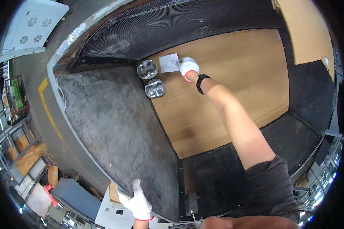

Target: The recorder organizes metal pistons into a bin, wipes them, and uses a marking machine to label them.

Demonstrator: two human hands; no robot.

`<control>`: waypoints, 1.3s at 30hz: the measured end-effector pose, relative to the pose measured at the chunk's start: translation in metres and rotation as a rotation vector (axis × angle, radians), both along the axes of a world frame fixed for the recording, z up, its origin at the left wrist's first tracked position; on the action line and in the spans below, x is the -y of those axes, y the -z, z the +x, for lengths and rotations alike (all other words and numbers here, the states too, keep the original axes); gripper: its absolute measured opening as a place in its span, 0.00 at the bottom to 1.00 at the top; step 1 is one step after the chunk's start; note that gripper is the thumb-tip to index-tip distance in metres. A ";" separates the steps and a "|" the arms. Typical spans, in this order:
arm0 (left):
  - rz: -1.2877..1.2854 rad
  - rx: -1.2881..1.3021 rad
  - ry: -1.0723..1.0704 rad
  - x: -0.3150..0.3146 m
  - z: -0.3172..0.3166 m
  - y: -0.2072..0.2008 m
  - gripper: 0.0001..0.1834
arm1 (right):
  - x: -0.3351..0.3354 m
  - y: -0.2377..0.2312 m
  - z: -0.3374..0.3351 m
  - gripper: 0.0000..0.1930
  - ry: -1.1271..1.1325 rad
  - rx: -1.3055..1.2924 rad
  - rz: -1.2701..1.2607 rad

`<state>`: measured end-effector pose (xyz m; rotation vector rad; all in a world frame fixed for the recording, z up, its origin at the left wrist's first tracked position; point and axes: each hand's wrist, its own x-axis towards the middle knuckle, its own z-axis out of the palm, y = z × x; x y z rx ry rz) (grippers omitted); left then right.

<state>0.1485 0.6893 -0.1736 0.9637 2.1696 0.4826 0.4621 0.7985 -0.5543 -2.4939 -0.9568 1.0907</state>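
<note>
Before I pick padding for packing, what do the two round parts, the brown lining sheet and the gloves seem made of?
Upper round part and lower round part: probably bare metal, bright silvery with sharp reflections. Brown lining sheet: likely cardboard, matte with straight creases. Right glove and left glove: apparently knitted fabric, dull white, soft-looking; fibre unclear.

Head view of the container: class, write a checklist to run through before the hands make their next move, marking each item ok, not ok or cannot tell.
1. Gloves worn: ok; the left hand and right hand both have white gloves.
2. Left hand at the container's rim: ok.
3. Right hand at the paper sheet: ok, by its right edge.
4. Sheet gripped: cannot tell.
5. Upper round metal part and lower round metal part on the cardboard: ok, left of the hand.
6. Gap between those parts: cannot tell.
</note>
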 end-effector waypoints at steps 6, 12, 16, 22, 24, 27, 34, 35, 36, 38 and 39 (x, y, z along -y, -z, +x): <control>0.053 0.003 -0.019 0.002 0.001 0.003 0.32 | -0.022 0.008 -0.006 0.22 -0.041 0.011 -0.063; 0.005 0.003 -0.055 0.002 -0.004 0.002 0.32 | -0.012 -0.029 -0.018 0.29 -0.062 0.371 -0.039; 0.037 -0.024 0.014 0.006 -0.013 0.005 0.32 | -0.002 -0.022 -0.030 0.24 -0.205 0.423 0.223; -0.023 -0.083 -0.093 0.000 0.000 0.003 0.32 | -0.042 -0.023 -0.075 0.35 0.098 -0.182 -0.036; -0.088 0.038 -0.071 0.002 -0.004 0.001 0.38 | -0.046 -0.015 -0.075 0.34 0.192 -0.169 -0.019; 0.003 -0.100 -0.094 0.006 -0.004 0.003 0.33 | -0.063 0.008 -0.110 0.25 0.257 -0.118 0.030; 0.082 -0.124 -0.075 0.008 -0.009 0.005 0.34 | -0.039 0.003 -0.083 0.17 0.016 0.026 0.189; 0.083 -0.077 -0.040 0.008 -0.010 0.015 0.34 | -0.022 0.014 -0.054 0.17 0.041 0.000 0.130; 0.101 -0.067 -0.023 0.008 -0.011 0.016 0.34 | -0.013 0.008 -0.047 0.16 0.088 0.066 0.222; 0.057 -0.058 -0.073 0.001 -0.005 0.009 0.34 | 0.002 0.003 -0.033 0.16 0.140 0.156 0.302; 0.013 -0.043 -0.115 0.000 -0.001 0.004 0.34 | 0.011 0.004 -0.019 0.16 0.153 0.186 0.290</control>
